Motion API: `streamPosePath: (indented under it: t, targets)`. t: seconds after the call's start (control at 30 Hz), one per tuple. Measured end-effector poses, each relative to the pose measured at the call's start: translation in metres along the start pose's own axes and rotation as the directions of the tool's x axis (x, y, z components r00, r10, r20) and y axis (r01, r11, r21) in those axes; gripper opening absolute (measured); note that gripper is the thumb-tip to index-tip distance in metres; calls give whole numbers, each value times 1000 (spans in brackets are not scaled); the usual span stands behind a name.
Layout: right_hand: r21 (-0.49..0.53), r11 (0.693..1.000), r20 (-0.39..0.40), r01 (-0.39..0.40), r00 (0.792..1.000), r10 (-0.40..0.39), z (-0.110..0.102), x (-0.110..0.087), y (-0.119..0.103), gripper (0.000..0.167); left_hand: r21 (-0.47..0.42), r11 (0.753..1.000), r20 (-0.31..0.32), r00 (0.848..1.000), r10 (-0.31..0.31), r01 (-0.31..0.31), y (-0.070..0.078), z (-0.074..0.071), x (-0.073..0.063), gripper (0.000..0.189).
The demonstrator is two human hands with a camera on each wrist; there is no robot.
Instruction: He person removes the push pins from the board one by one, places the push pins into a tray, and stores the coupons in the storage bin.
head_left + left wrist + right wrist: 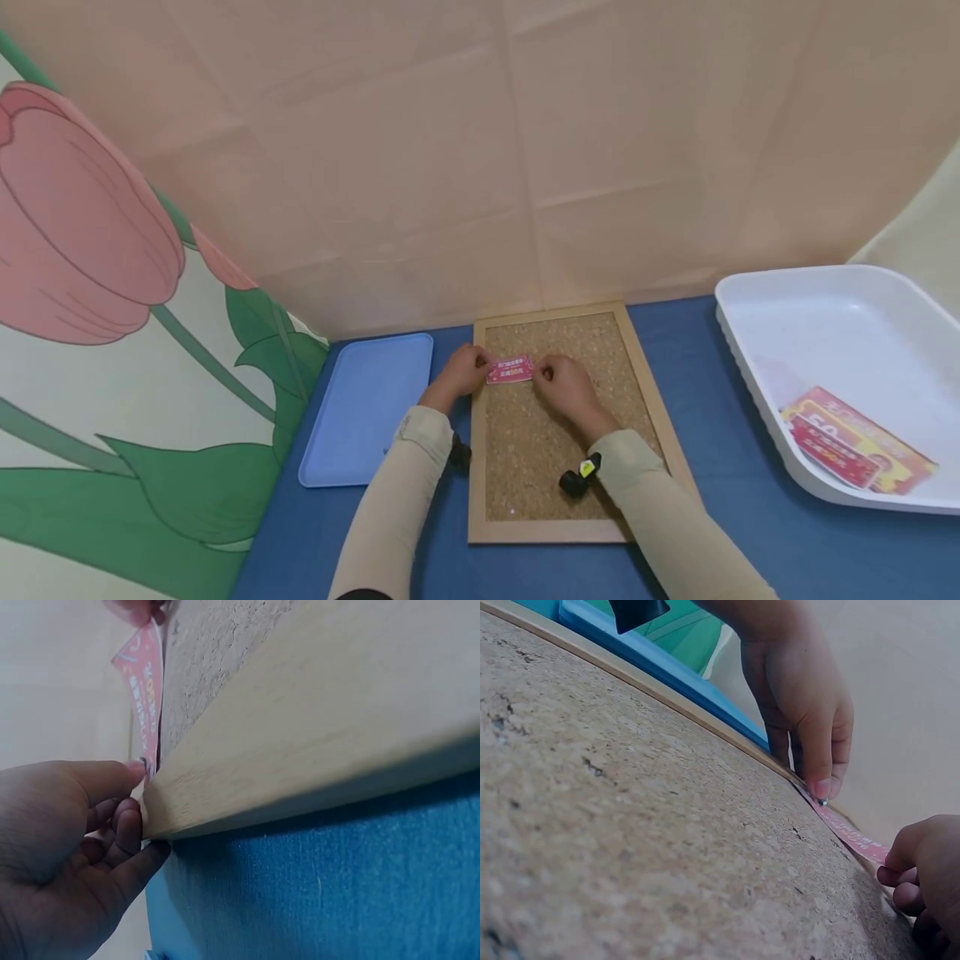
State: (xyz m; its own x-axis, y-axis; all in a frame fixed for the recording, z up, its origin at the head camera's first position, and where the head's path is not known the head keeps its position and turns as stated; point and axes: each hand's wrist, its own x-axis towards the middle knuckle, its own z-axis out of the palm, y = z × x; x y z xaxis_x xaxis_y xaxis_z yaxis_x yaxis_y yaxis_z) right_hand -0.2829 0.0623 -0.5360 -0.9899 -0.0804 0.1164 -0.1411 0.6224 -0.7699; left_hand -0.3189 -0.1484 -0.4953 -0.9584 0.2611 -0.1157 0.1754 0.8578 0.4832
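Note:
A small pink-red coupon (511, 369) with white print lies across the upper left of a wood-framed cork board (525, 467). At the coupon's left end, the thumb and fingertips of my left hand (459, 372) pinch a small shiny pin (823, 801) against the paper, beside the frame's left edge. Other fingers of that hand touch the wooden frame (225, 780) in the left wrist view. My right hand (570, 387) grips the coupon's right end between thumb and curled finger. Seen from the right wrist, the strip (851, 838) bows slightly off the cork.
To the left of the board lies a shallow blue tray (360, 408). A white plastic basin (825, 317) at the right holds several printed cards (862, 442). Everything stands on a blue table cover (555, 571), with a beige cloth (420, 167) hanging behind.

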Motion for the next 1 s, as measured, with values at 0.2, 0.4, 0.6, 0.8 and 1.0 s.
streamPosePath:
  t: [0.2,0.4,0.6,0.8,1.0]
  targets:
    - [26,1000,19,-17,1000,17,1,-4,-1,12,-38,999,8,1000,-9,10,-2,-3,-6,20]
    - [30,999,25,-30,999,29,0,-2,3,13,-52,999,-4,1000,-5,5,-2,-5,-10,21]
    - [20,999,65,-27,998,26,-10,-3,2,12,-75,996,-39,998,39,-42,-2,-13,-16,17]
    - [18,1000,61,-7,998,6,-16,-8,1,17,-76,992,-36,995,94,-96,2,-19,-25,18]
    - [7,1000,65,-20,998,20,-18,-8,-1,26,-95,985,-27,989,144,-146,10,-22,-33,15]
